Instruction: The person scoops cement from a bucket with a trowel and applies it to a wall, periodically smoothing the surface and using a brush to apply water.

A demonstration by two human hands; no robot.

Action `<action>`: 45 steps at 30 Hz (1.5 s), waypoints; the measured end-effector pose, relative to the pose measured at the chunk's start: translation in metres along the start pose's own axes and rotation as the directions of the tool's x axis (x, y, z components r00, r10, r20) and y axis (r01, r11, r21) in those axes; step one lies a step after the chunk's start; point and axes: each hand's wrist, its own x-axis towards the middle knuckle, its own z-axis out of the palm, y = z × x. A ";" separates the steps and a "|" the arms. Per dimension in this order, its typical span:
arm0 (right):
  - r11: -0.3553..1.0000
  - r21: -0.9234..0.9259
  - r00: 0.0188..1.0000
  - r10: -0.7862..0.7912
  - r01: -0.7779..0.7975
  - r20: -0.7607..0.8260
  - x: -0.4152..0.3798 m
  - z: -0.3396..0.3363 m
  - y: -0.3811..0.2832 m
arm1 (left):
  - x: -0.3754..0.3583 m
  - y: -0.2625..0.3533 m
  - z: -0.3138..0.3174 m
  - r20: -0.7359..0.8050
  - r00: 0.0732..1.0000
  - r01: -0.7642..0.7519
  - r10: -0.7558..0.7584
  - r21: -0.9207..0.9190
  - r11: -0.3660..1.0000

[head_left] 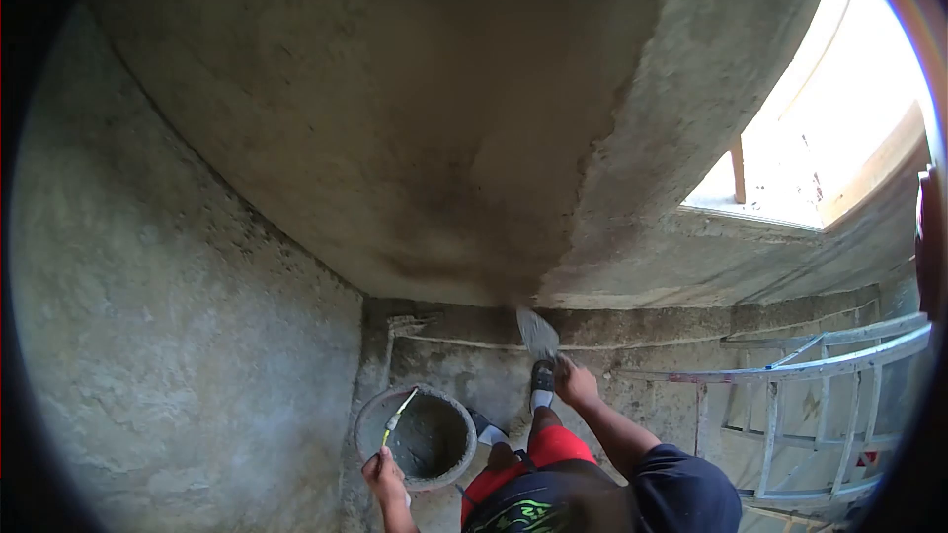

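Note:
My right hand (577, 382) is closed on a trowel whose grey, mortar-coated pointed blade (538, 333) reaches to the foot of the wall in front of me. My left hand (383, 472) grips the lower end of a thin yellow-green stick-like tool (393, 422) with a pale lump at its middle; its exact kind I cannot tell. That tool slants over a round bucket (470, 426) standing by my feet. Wet grey mortar (425, 439) lies inside the bucket. The trowel's handle is mostly hidden by my fingers.
A plastered wall (494, 138) rises ahead, darker and wet-looking left of a ragged edge. Another wall (178, 336) stands close on the left. An aluminium ladder (829, 365) lies at the right, below a bright window opening (790, 138). A mortar-smeared tool (410, 321) rests in the corner.

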 end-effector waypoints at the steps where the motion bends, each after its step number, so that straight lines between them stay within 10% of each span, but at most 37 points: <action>1: 1.000 0.013 1.000 -0.006 0.006 -0.012 -0.013 -0.011 -0.008 | -0.002 0.005 0.001 -0.002 1.000 0.010 -0.010 -0.006 1.000; 5: 0.998 0.048 0.983 0.024 -0.033 0.180 -0.055 -0.050 -0.043 | -0.001 0.023 0.002 -0.012 0.999 -0.045 0.045 0.009 0.999; 9: 0.949 0.200 0.967 -0.254 0.244 0.022 -0.021 -0.076 -0.086 | 0.003 0.026 0.000 0.013 0.995 -0.096 0.096 0.043 0.994; 12: 0.924 0.089 0.900 -0.383 0.373 0.209 0.004 -0.105 -0.105 | 0.006 0.025 -0.003 -0.028 0.996 -0.081 0.082 0.038 0.996; 19: 0.708 0.270 0.446 -0.647 0.653 0.618 -0.027 -0.150 -0.209 | -0.005 0.055 -0.006 0.051 0.978 -0.209 0.204 0.129 0.969; 24: 0.373 -0.068 0.255 -0.480 0.925 0.839 -0.027 -0.091 -0.285 | -0.009 0.067 -0.002 0.112 0.958 -0.278 0.263 0.161 0.947; 33: 0.437 -0.048 0.186 -0.279 0.898 0.942 -0.020 -0.013 -0.326 | 0.000 0.064 0.011 0.142 0.964 -0.232 0.227 0.023 0.972; 35: 0.658 -0.111 0.114 0.038 0.745 0.993 -0.020 -0.019 -0.331 | 0.002 0.061 0.013 0.158 0.964 -0.221 0.215 0.023 0.975; 45: 0.976 0.084 -0.115 -0.061 0.201 0.991 0.018 -0.056 -0.263 | 0.008 0.070 0.014 0.296 0.915 -0.323 0.273 0.135 0.937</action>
